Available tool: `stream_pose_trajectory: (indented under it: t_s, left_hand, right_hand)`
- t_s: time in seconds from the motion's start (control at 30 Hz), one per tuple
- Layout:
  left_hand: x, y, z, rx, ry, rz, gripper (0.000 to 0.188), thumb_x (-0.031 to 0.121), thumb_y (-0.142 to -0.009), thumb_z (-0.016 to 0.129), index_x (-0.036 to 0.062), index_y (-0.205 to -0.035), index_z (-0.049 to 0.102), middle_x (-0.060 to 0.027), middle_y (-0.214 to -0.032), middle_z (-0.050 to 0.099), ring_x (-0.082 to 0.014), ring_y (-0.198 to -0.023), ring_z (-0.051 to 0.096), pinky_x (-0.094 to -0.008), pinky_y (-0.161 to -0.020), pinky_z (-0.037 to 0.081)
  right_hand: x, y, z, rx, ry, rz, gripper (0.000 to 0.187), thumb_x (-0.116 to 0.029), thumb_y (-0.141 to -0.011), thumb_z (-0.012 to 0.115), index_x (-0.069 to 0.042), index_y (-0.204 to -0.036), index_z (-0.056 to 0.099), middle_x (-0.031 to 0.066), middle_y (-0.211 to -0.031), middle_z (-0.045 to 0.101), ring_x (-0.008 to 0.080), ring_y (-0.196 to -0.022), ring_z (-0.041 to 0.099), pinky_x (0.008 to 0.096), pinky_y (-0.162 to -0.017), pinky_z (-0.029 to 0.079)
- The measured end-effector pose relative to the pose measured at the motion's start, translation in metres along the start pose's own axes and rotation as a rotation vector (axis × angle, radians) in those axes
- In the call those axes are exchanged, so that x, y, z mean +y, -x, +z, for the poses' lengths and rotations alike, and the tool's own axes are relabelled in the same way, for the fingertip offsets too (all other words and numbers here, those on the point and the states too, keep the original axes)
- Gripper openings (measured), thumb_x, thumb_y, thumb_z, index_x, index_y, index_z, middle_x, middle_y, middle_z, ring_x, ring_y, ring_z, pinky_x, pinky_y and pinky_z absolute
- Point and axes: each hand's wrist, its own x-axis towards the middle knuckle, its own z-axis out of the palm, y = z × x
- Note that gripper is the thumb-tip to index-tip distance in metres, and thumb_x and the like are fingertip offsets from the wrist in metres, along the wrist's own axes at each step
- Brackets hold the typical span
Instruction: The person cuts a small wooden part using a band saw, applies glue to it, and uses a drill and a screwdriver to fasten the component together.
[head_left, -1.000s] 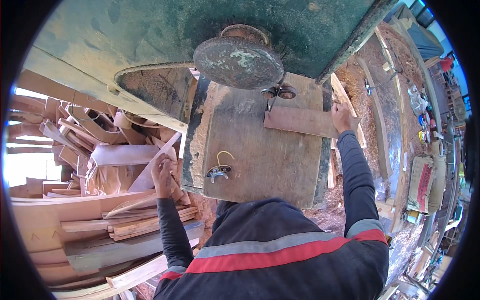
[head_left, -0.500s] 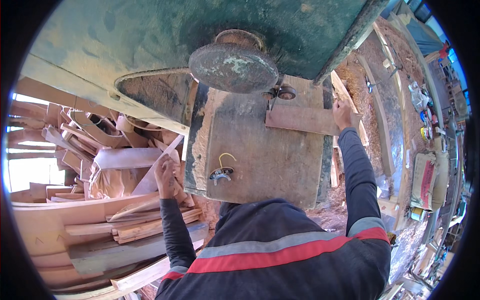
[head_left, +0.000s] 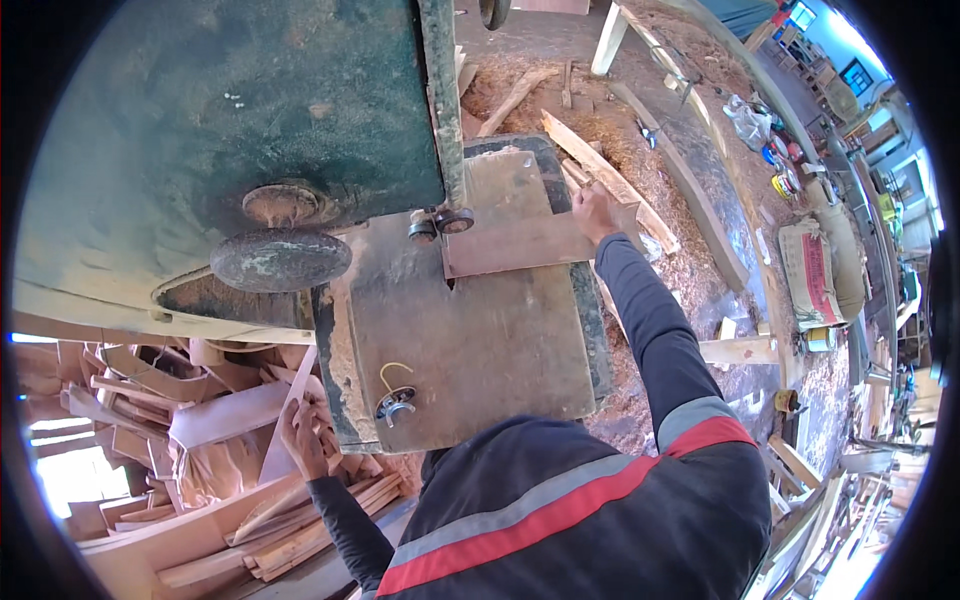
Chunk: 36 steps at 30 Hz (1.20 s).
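Observation:
My right hand (head_left: 597,213) is closed on the right end of a flat, reddish-brown wooden board (head_left: 520,248). The board lies across the worn table (head_left: 490,345) of a large green band saw, its left end just below the guide rollers (head_left: 440,224). Off the table's left side, my left hand (head_left: 308,437) is over a pile of offcuts, its fingers loosely apart. A pale, thin slat (head_left: 290,415) lies behind those fingers; whether they touch it is unclear. On the table's near left part sits a small metal fitting (head_left: 394,402) with a yellow hook-shaped piece.
The saw's green housing (head_left: 250,120) and a round, dusty knob (head_left: 280,262) stand over the table's far left. Beyond its right side, wood strips (head_left: 610,180) lie on sawdust. Farther right are a cardboard-like sack (head_left: 805,265) and a plastic bag (head_left: 747,122).
My view has swung right and tilted, so the saw sits farther left. The board remains in my right hand by the rollers. My left hand's fingers look more spread.

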Motion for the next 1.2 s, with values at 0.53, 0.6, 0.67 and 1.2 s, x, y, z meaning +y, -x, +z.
stream_pose_trajectory:
  t_s: [0.53, 0.6, 0.67, 1.2]
  left_hand:
    - [0.007, 0.009, -0.003, 0.077, 0.027, 0.019, 0.045, 0.020, -0.095, 0.066, -0.0088, -0.129, 0.057, -0.0042, -0.104, 0.061, -0.0075, -0.086, 0.056, -0.0225, -0.070, 0.047]
    - [0.010, 0.010, 0.003, 0.073, 0.031, 0.037, 0.041, 0.020, -0.097, 0.063, -0.0055, -0.129, 0.058, -0.0037, -0.101, 0.063, -0.0073, -0.083, 0.056, -0.0216, -0.069, 0.047]
    - [0.009, 0.011, 0.004, 0.076, 0.033, 0.055, 0.037, 0.020, -0.099, 0.061, -0.0022, -0.128, 0.059, -0.0032, -0.098, 0.066, -0.0072, -0.081, 0.057, -0.0207, -0.068, 0.046]
    - [0.061, -0.075, 0.138, -0.350, -0.183, 0.547, 0.023, 0.006, -0.092, 0.067, -0.0032, -0.113, 0.068, -0.0079, -0.097, 0.068, -0.0142, -0.083, 0.063, -0.0275, -0.074, 0.050]
  right_hand:
    - [0.031, 0.031, -0.063, 0.035, 0.062, 0.104, 0.031, -0.020, -0.093, 0.055, 0.003, -0.078, 0.068, 0.0262, -0.084, 0.063, 0.0427, -0.081, 0.061, 0.0505, -0.077, 0.049]
    - [0.047, 0.055, -0.083, -0.042, 0.098, 0.191, 0.031, -0.023, -0.094, 0.055, 0.004, -0.084, 0.069, 0.0283, -0.088, 0.065, 0.0438, -0.087, 0.062, 0.0517, -0.079, 0.048]
    - [0.041, 0.085, -0.102, -0.008, 0.006, 0.222, 0.032, -0.023, -0.094, 0.055, 0.004, -0.082, 0.068, 0.0275, -0.087, 0.064, 0.0426, -0.084, 0.062, 0.0502, -0.078, 0.048]
    - [-0.063, 0.235, -0.186, -0.172, 0.002, 0.227, 0.033, -0.017, -0.094, 0.057, 0.005, -0.069, 0.057, 0.0229, -0.073, 0.056, 0.0389, -0.070, 0.056, 0.0497, -0.067, 0.042]
